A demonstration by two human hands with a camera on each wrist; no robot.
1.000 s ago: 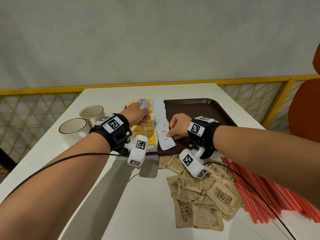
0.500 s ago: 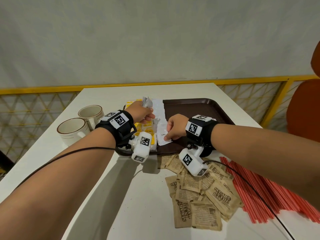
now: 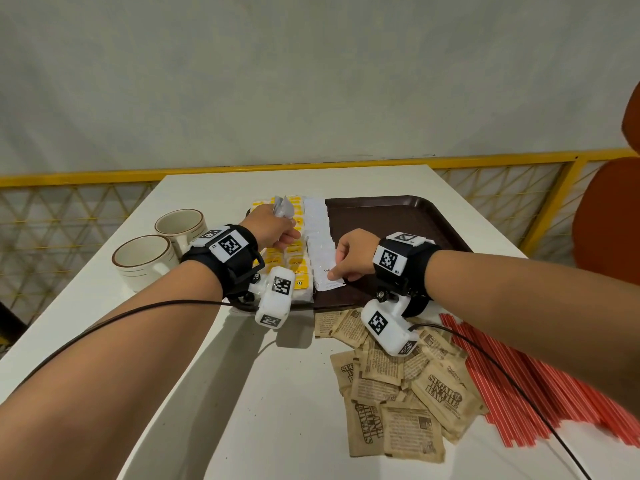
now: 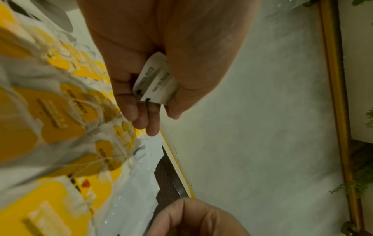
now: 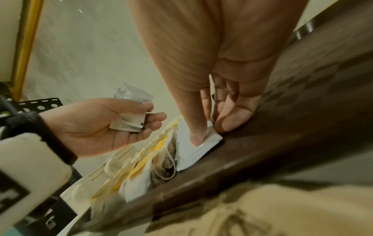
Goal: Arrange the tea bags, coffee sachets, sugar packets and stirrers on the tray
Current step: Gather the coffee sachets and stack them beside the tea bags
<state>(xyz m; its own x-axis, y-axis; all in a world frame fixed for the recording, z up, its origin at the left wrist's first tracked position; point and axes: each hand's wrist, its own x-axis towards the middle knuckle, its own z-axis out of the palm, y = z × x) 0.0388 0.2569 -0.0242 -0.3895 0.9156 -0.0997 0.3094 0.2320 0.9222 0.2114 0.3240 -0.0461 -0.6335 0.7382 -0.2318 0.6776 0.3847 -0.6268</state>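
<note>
A dark brown tray (image 3: 398, 216) holds yellow-tagged tea bags (image 3: 298, 265) on its left side and a column of white coffee sachets (image 3: 318, 230) beside them. My right hand (image 3: 337, 271) pinches the nearest coffee sachet (image 3: 327, 284) at the tray's front, thumb on top (image 5: 199, 137), fingers curled at its edge. Above the tea bags (image 4: 60, 111), my left hand (image 3: 287, 233) grips a small bunch of white sachets (image 4: 157, 83). Brown sugar packets (image 3: 398, 382) lie heaped on the table in front of the tray. Red stirrers (image 3: 536, 386) lie to their right.
Two cream mugs (image 3: 180, 225) (image 3: 142, 259) stand on the white table left of the tray. The tray's right half is bare. A yellow railing (image 3: 485, 161) runs behind the table, and an orange chair (image 3: 609, 220) stands at the right.
My right hand has slid the nearest coffee sachet a little farther in, squaring it with the column. The left hand has stayed over the tea bags with its sachets.
</note>
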